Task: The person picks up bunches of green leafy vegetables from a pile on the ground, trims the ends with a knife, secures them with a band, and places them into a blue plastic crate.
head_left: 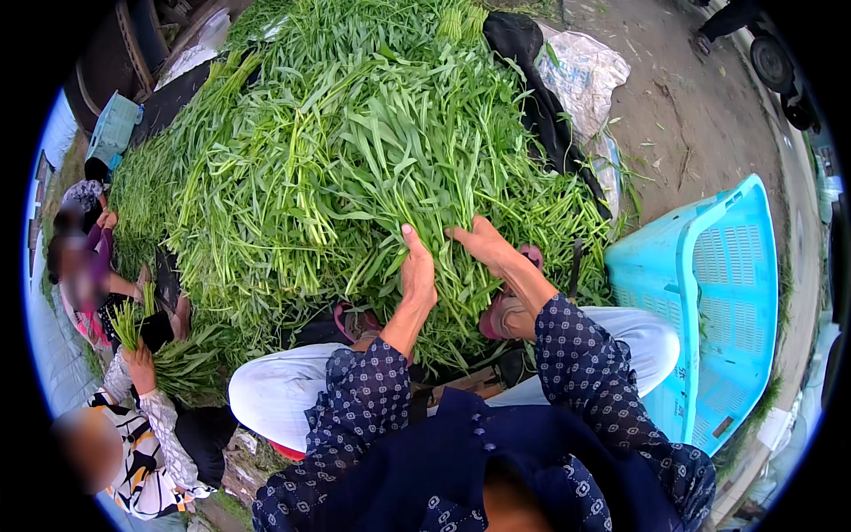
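Before me spreads a large heap of leafy green stalks (266, 173), which look like water spinach. My left hand (419, 269) is at the near side of the heap, thumb raised, cupped around the left side of a loose bunch of leafy stalks (435, 233). Against the bunch's right side is my right hand (490, 245), its fingers partly hidden among the stems. The bunch's leaves fan out away from me, while cut stem ends point back between my knees.
A blue plastic crate (695, 266) stands at my right. White woven sacks (582, 76) and black cloth (552, 113) border the heap. Several people sit at the left; the nearest person's hand (138, 369) grips a stalk bundle (126, 326). Tied bundles (459, 23) lie at the far side.
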Available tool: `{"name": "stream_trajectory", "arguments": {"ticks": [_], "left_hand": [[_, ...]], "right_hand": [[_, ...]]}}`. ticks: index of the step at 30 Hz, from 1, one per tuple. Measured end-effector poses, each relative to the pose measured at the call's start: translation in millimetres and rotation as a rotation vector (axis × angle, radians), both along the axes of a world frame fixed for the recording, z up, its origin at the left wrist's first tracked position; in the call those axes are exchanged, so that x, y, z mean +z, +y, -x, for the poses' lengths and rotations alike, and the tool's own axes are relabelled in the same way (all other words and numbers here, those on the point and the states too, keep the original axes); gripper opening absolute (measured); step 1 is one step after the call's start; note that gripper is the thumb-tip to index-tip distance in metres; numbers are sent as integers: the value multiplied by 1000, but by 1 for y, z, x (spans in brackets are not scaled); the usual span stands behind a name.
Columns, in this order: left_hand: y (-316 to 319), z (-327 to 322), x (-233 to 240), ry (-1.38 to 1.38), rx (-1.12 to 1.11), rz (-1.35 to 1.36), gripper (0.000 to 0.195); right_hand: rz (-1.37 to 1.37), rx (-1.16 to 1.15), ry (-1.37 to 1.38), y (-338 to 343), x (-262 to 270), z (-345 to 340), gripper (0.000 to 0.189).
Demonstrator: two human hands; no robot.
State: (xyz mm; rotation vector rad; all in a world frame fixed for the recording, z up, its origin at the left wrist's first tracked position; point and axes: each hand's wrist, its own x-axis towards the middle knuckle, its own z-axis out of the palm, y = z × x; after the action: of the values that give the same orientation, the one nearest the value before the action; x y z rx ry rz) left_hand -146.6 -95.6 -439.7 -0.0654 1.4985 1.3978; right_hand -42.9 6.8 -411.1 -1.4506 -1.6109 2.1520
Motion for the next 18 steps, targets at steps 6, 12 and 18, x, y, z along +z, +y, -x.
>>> {"name": "stream_trajectory", "arguments": {"ticks": [6,12,18], "left_hand": [[1,-13,2,73,-187,180,91],[-7,-4,36,-319,-55,-402,74],[-22,-1,96,-194,-495,-439,78]], "right_hand": [[-136,31,140,-7,-14,16,91],[-197,188,206,-8,-10,5,96],[-421,200,194,-2,74,-14,84]]}}
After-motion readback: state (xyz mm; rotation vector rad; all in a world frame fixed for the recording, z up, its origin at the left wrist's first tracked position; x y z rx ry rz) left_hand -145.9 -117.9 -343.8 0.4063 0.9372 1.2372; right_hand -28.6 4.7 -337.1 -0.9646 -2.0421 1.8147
